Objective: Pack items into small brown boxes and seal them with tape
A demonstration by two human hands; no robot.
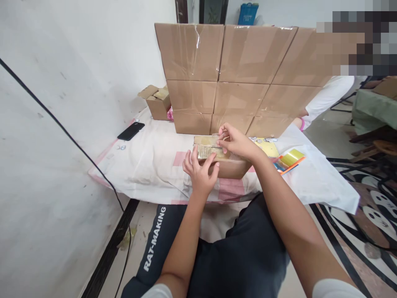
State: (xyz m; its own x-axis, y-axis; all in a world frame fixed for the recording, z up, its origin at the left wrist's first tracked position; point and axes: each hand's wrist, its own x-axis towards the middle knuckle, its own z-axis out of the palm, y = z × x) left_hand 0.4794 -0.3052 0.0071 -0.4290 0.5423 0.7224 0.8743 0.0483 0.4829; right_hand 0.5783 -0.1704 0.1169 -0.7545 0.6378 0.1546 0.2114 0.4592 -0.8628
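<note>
Cardboard box (232, 170) on cloth-covered counter (149, 157), right in front of me

Box sits nr the counter's front edge, btwn me & a tall stack of taped cartons (242, 95), 3 rows showing. Its top has a shiny strip (205, 152) w/ print too small to read. My L hand (201, 174) is spread at the box's near L corner, fingertips at the top, thumb lower by the front side. My R hand (238, 142) is over the far R part of the top, fingers curled, thumb & index close tog.; can't tell if they're pinching anything.

R of box: yellow sheet (269, 147), then an orange-edged item (292, 159) w/ yellow on top. To my L, blk phone (131, 130) lies flat; past it, a small open carton (158, 108) w/ pale stuff inside, beside the stack. Blue bin (248, 14) shows over the stack's top edge. Far R, another person's white sleeve (330, 97) is next to the stack, pink band (302, 123) at the wrist. My dk trousers (155, 238) read RAT-MAKING down the L leg.
</note>
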